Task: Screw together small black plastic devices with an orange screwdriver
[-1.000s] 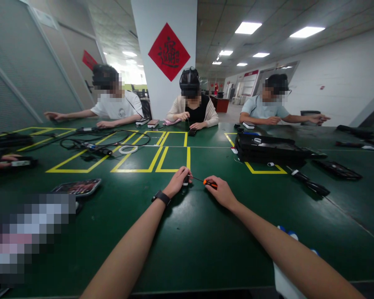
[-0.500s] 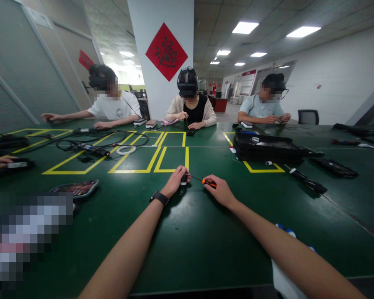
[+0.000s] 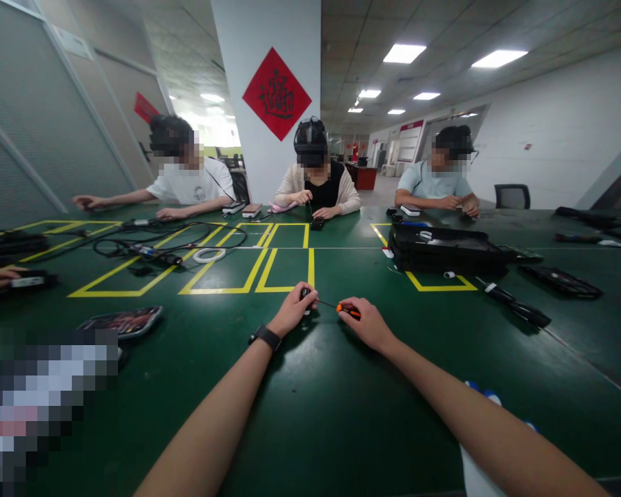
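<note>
My left hand (image 3: 293, 308) is closed around a small black object (image 3: 306, 295), a band on the wrist behind it. Most of that object is covered by my fingers, so its kind is unclear. In my right hand (image 3: 365, 321) is a screwdriver with an orange and black handle (image 3: 348, 310). Its thin shaft points left and reaches the fingers of my left hand; whether the tip touches the black object I cannot make out. Both hands are just above the green table (image 3: 310, 414), close together.
Black cables (image 3: 152, 252) and a white ring-shaped coil (image 3: 210, 256) lie left of centre. A black case (image 3: 442, 247) sits to the right, with a dark tool (image 3: 517, 304) nearer. A tray (image 3: 124, 322) lies at left. Three people sit across the table; another person's hand (image 3: 3, 276) shows at far left.
The view has tilted up slightly. My left hand has turned the black object a little, and the screwdriver stays between my hands with its shaft toward it.
</note>
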Available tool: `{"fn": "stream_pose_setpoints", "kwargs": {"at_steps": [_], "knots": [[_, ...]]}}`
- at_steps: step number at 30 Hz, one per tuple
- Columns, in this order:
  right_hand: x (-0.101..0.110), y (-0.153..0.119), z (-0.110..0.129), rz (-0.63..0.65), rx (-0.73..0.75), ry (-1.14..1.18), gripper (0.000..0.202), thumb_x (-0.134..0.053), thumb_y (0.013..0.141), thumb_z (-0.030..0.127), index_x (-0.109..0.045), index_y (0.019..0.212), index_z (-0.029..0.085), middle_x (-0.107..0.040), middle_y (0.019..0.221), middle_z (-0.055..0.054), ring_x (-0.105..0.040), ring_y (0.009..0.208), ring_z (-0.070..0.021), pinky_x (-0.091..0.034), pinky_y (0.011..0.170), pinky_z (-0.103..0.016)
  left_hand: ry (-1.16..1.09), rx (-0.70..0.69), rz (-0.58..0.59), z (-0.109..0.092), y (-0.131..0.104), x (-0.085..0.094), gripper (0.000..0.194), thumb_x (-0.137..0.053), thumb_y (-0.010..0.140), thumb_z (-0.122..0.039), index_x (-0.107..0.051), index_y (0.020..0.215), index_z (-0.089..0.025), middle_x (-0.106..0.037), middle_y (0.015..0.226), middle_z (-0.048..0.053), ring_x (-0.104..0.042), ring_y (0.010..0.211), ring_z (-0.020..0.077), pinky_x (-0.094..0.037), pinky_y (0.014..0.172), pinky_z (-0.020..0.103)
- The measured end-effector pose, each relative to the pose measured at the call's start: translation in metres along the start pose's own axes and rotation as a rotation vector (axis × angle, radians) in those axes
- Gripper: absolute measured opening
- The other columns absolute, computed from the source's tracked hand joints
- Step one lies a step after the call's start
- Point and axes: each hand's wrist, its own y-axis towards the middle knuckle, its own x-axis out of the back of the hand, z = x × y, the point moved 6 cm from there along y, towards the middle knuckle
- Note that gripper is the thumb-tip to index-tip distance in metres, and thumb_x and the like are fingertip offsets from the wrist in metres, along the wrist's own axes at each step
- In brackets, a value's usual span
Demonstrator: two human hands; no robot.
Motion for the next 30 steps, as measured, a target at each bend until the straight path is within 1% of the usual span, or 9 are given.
{"fn": "stream_pose_setpoints", "kwargs": {"at_steps": [4, 7, 12, 15, 18, 21, 24, 28, 30], "knots": [[0.000, 0.003, 0.000, -0.010, 0.021, -0.039, 0.021, -0.043, 0.085, 0.025, -0.062, 0.089, 0.017, -0.060, 0.090, -0.006, -0.051, 0.088, -0.0168, -0.038, 0.082, -0.032, 0.152, -0.110, -0.072, -0.009, -0.002, 0.003, 0.024, -0.047, 0.079, -0.041, -0.049, 0.086, -0.018, -0.053, 0.074, -0.002, -0.050, 0.068, 0.0103, -0.039, 0.064, 0.023], [0.001, 0.003, 0.000, -0.027, 0.037, -0.046, 0.017, -0.046, 0.083, 0.023, -0.061, 0.086, 0.017, -0.059, 0.088, -0.005, -0.051, 0.086, -0.0166, -0.039, 0.080, -0.032, 0.216, -0.151, -0.095, -0.012, -0.001, 0.004, 0.022, -0.051, 0.077, -0.040, -0.051, 0.081, -0.018, -0.054, 0.076, -0.001, -0.049, 0.068, 0.0106, -0.039, 0.066, 0.024], [0.001, 0.000, 0.000, -0.004, 0.016, 0.010, 0.015, -0.054, 0.078, 0.025, -0.058, 0.091, 0.019, -0.059, 0.089, -0.003, -0.052, 0.083, -0.0159, -0.040, 0.076, -0.030, 0.221, -0.108, -0.087, -0.007, 0.001, 0.007, 0.025, -0.056, 0.073, -0.041, -0.053, 0.075, -0.016, -0.054, 0.071, -0.001, -0.048, 0.062, 0.0102, -0.038, 0.062, 0.024], [0.001, 0.001, 0.000, 0.019, 0.010, 0.042, 0.017, -0.046, 0.083, 0.026, -0.058, 0.093, 0.019, -0.059, 0.089, -0.003, -0.053, 0.083, -0.0154, -0.040, 0.077, -0.030, 0.200, -0.094, -0.079, -0.006, 0.000, 0.007, 0.027, -0.057, 0.072, -0.042, -0.052, 0.074, -0.016, -0.053, 0.067, -0.002, -0.046, 0.057, 0.0091, -0.038, 0.059, 0.023], [0.001, 0.004, 0.001, 0.010, 0.033, 0.024, 0.025, -0.038, 0.087, 0.026, -0.062, 0.090, 0.018, -0.060, 0.092, -0.005, -0.052, 0.087, -0.0162, -0.038, 0.082, -0.032, 0.199, -0.106, -0.074, -0.007, -0.001, 0.007, 0.027, -0.059, 0.070, -0.042, -0.051, 0.074, -0.016, -0.053, 0.066, -0.003, -0.046, 0.057, 0.0087, -0.037, 0.058, 0.022], [0.002, 0.005, 0.003, -0.009, 0.066, -0.031, 0.024, -0.040, 0.086, 0.024, -0.064, 0.084, 0.018, -0.059, 0.093, -0.006, -0.050, 0.092, -0.0174, -0.036, 0.087, -0.033, 0.204, -0.114, -0.066, -0.010, -0.002, 0.006, 0.028, -0.060, 0.069, -0.042, -0.050, 0.073, -0.017, -0.051, 0.065, -0.003, -0.046, 0.057, 0.0085, -0.037, 0.058, 0.022], [0.003, 0.003, 0.006, -0.017, 0.088, -0.059, 0.019, -0.045, 0.084, 0.023, -0.063, 0.084, 0.018, -0.059, 0.091, -0.005, -0.049, 0.092, -0.0172, -0.035, 0.087, -0.033, 0.193, -0.092, -0.054, -0.010, -0.002, 0.005, 0.028, -0.058, 0.070, -0.044, -0.050, 0.073, -0.017, -0.050, 0.063, -0.004, -0.045, 0.054, 0.0079, -0.036, 0.055, 0.021], [0.006, 0.001, 0.004, -0.048, 0.036, -0.047, 0.015, -0.054, 0.078, 0.025, -0.060, 0.090, 0.019, -0.058, 0.091, -0.004, -0.049, 0.090, -0.0176, -0.038, 0.082, -0.032, 0.184, -0.090, -0.033, -0.009, -0.001, 0.004, 0.029, -0.056, 0.072, -0.045, -0.050, 0.073, -0.017, -0.050, 0.063, -0.004, -0.044, 0.053, 0.0076, -0.037, 0.053, 0.021], [0.005, 0.001, 0.002, -0.036, 0.020, -0.031, 0.016, -0.051, 0.080, 0.027, -0.059, 0.091, 0.019, -0.058, 0.092, -0.004, -0.049, 0.090, -0.0173, -0.038, 0.082, -0.032, 0.162, -0.089, -0.021, -0.008, -0.001, 0.004, 0.028, -0.055, 0.073, -0.044, -0.050, 0.075, -0.017, -0.050, 0.064, -0.004, -0.044, 0.053, 0.0075, -0.037, 0.052, 0.021]]}}
